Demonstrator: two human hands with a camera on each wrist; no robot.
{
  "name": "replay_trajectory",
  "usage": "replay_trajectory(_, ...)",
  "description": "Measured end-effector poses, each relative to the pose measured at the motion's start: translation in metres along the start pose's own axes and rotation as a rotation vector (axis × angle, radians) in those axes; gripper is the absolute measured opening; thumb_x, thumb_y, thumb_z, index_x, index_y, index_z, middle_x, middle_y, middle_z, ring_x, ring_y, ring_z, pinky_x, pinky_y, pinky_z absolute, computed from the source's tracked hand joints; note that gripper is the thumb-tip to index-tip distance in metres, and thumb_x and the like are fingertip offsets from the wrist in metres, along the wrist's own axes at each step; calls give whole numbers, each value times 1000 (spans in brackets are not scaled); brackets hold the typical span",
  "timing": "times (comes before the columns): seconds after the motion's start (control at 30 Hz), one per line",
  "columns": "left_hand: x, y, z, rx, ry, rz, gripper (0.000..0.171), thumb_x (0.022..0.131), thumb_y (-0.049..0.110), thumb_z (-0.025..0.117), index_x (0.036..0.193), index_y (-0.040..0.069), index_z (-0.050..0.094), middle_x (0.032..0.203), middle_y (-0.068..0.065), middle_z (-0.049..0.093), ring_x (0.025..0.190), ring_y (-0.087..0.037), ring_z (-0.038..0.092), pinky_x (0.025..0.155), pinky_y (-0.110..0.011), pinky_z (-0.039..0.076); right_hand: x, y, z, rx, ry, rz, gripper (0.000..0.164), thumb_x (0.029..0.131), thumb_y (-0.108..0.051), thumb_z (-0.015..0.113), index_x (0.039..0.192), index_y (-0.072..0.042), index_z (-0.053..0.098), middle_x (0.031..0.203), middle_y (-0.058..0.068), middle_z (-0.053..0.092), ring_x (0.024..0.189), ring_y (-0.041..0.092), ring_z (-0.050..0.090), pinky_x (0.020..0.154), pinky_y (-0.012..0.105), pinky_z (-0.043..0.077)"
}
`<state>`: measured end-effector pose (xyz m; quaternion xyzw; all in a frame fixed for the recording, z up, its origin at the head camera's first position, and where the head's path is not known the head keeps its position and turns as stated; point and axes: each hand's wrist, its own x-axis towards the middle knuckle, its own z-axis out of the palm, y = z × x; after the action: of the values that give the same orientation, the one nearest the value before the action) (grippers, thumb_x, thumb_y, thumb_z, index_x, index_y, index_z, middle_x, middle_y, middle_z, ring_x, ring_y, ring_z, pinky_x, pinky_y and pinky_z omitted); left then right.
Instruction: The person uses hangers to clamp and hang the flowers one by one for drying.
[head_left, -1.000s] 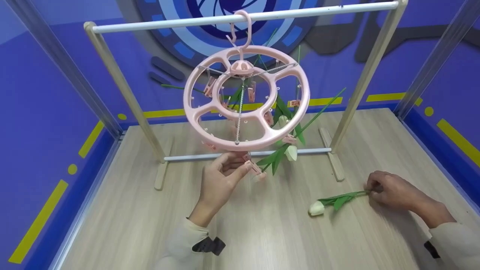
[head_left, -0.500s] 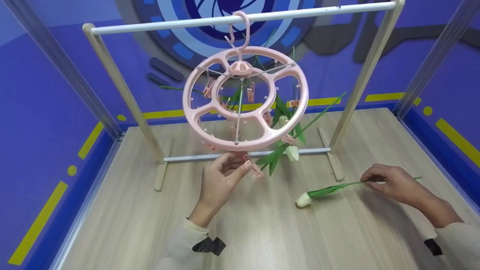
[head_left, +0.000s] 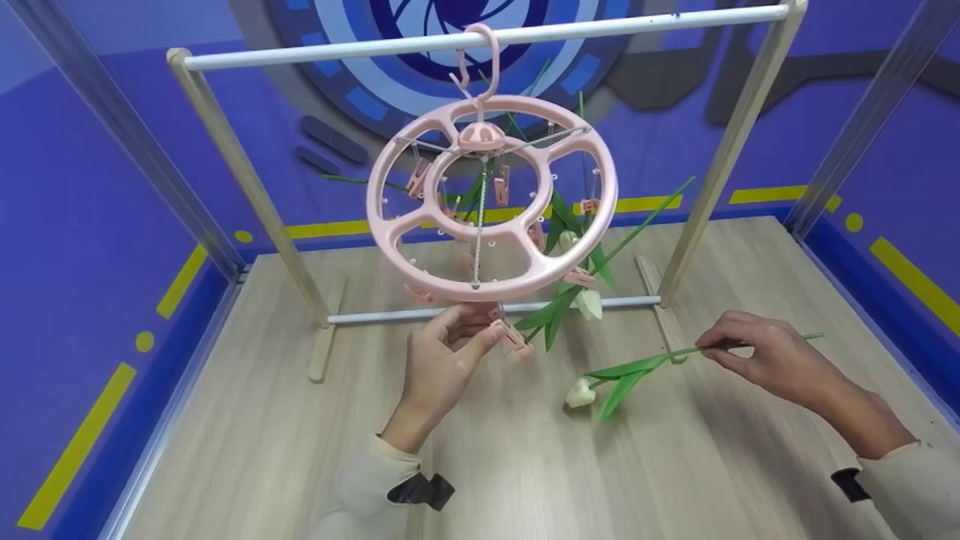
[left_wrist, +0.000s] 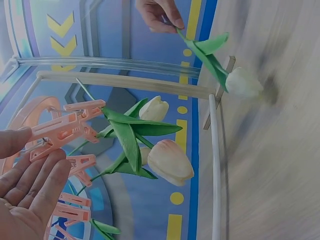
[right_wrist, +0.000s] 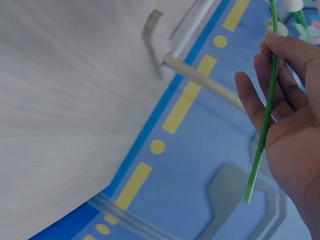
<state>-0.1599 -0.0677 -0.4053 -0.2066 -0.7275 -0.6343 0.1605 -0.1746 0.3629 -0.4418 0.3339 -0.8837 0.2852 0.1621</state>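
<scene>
My left hand point(head_left: 446, 356) pinches a pink clothespin point(head_left: 513, 339) at the front of a round pink hanger point(head_left: 491, 289). In the left wrist view, the thumb and fingers lie on either side of that clothespin point(left_wrist: 62, 129). My right hand point(head_left: 772, 351) holds an artificial white tulip by its green stem point(head_left: 681, 352), thumb against fingers. Its white head point(head_left: 580, 393) points left and hangs low over the table; a blurred shadow shows beside it in the left wrist view. The stem's cut end point(right_wrist: 247, 197) sticks out past the right palm.
The hanger hooks over the white top bar point(head_left: 637, 28) of a wooden-legged rack. Several tulips hang head-down from its clothespins, one white tulip point(head_left: 589, 304) near the right rim. A lower bar point(head_left: 390, 315) crosses behind my left hand. Blue-purple walls point(head_left: 112, 187) enclose the wooden table point(head_left: 247, 450).
My right hand has picked the tulip up from the table and carried it left and away from me, its head nearing the left hand. The left hand stays almost still on the clothespin.
</scene>
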Motion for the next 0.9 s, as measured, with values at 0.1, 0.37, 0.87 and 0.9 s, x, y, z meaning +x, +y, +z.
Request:
replay_trajectory(0.1,0,0,1,7,0,-3,27,94,6,82,118,-3,74,106,-8,78,96,-20,76,90,-35,63,7,-10,0,8,1,-24,40,75,16,88,99,-14,79,93,-8,71,82,5,70,77,7,54)
replay_trajectory(0.37,0,1,3,-14,14,1,25,95,5,80,117,-6,73,106,-12,77,96,-24,75,90,-42,63,29,-37,5,-10,18,-123,40,73,16,89,98,-14,79,94,-10,70,82,7,69,79,7,53)
replay_trajectory(0.87,1,4,9,-21,11,35,21,95,5,80,113,-5,74,103,-10,77,93,-24,76,87,-40,64,69,-69,20,-2,57,-283,41,74,15,89,103,-11,76,99,-3,73,87,16,71,85,8,51)
replay_trajectory(0.9,1,4,9,-20,10,34,21,95,5,80,113,-5,74,103,-10,77,93,-24,76,87,-40,64,71,-71,22,0,56,-289,41,74,15,89,103,-11,76,100,-3,73,89,17,72,88,8,51)
